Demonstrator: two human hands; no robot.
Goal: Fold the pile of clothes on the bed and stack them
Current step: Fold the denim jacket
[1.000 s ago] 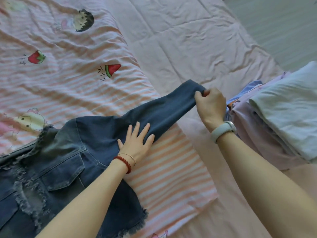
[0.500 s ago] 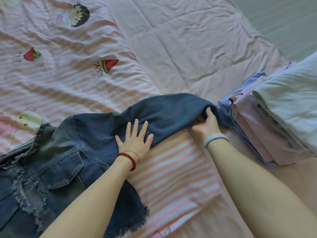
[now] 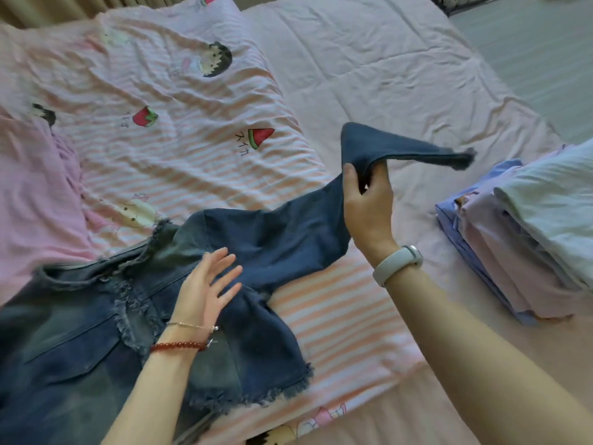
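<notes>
Two hands on the denim jacket (image 3: 96, 332), well apart. Our right hand (image 3: 369, 207) pinches the sleeve (image 3: 288, 236) mid-length and holds it up off the striped quilt (image 3: 192, 101); the frayed cuff end (image 3: 462, 159) hangs free beyond the grip. Our left hand (image 3: 205, 284), fingers spread and straight, is over the jacket near the armhole; contact unclear. Jacket body lies flat on the quilt. Right of the jacket: folded clothes stack (image 3: 519, 239). Left of it: pink garment (image 3: 35, 194).
</notes>
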